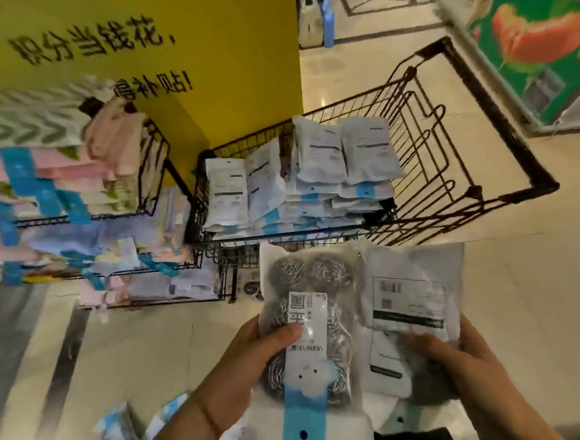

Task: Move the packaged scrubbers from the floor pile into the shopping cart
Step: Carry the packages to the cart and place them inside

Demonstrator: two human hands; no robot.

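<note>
My left hand pinches a clear pack of steel-wool scrubbers with a blue band; my right hand pinches a second pack, white label side up. More packs lie on the floor below. Beyond, the dark wire shopping cart holds stacked packs.

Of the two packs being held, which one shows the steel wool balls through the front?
The pack in the left hand, the scrubber pack. Its clear front shows the balls; the pack in the right hand shows its white printed back.
</note>
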